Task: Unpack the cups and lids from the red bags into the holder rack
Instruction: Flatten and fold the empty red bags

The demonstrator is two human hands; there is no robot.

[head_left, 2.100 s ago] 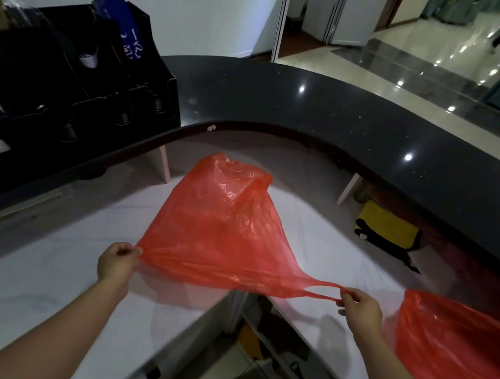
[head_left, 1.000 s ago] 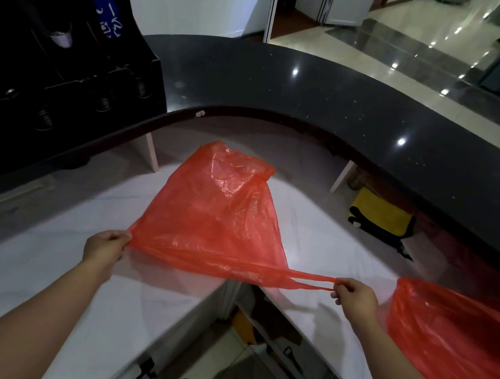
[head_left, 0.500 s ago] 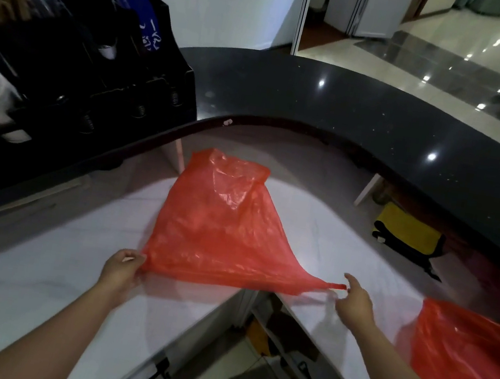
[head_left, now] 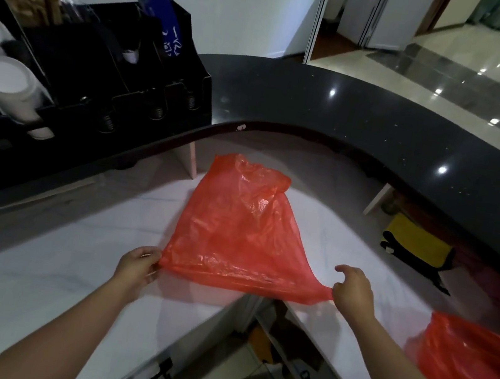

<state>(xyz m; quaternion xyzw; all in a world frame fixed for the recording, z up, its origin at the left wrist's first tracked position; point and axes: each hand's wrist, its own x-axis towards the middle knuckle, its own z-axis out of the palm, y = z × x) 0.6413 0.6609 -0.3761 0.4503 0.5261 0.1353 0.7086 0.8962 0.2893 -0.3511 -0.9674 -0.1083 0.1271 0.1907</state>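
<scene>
A flat, empty-looking red bag (head_left: 237, 230) lies on the white marble counter (head_left: 30, 268). My left hand (head_left: 136, 268) pinches its near left corner. My right hand (head_left: 352, 292) pinches the stretched handle at its near right corner, index finger lifted. A second red bag (head_left: 473, 369) lies at the right edge, partly out of frame. The black holder rack (head_left: 102, 75) stands on the dark upper counter at the left, with white cup stacks (head_left: 10, 89) lying in its left slots.
A curved black raised counter (head_left: 369, 123) wraps around the back. A yellow and black cloth (head_left: 414, 246) lies under it at the right. The marble counter has an inner corner near me, with open shelves and floor (head_left: 261, 373) below.
The bag's handle, earlier pulled out long between my hands, is now shorter, as my right hand has moved in toward the bag. The camera view has shifted right and down.
</scene>
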